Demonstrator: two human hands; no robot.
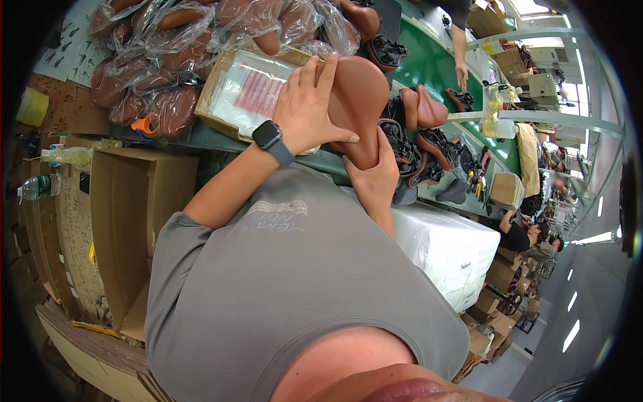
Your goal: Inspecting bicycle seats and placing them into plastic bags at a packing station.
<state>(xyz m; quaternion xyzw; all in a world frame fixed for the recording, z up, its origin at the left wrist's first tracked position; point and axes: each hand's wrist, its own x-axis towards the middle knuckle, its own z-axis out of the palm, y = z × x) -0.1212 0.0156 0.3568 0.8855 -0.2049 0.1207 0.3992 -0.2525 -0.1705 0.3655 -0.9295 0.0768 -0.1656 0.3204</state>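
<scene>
A brown bicycle saddle (360, 84) is held up in front of me, smooth top facing me and its narrow nose pointing toward my body. My left hand (303, 107), below a dark watch, lies along the saddle's left side with the thumb over the top. Around the nose my right hand (377, 175) is closed, its thumb at the left edge. The saddle hides its own underside. Just left of it, partly under my left hand, stands a cardboard box (213, 79) holding clear plastic bags (251, 90) with red print.
Plastic-wrapped saddles (181, 53) are piled at the far left, near orange-handled scissors (145, 126). Unwrapped saddles (429, 110) lie to the right. Beyond them, another person's hand (461, 75) is over a green conveyor belt (429, 53). An open carton (127, 228) and a white wrapped block (445, 248) flank me.
</scene>
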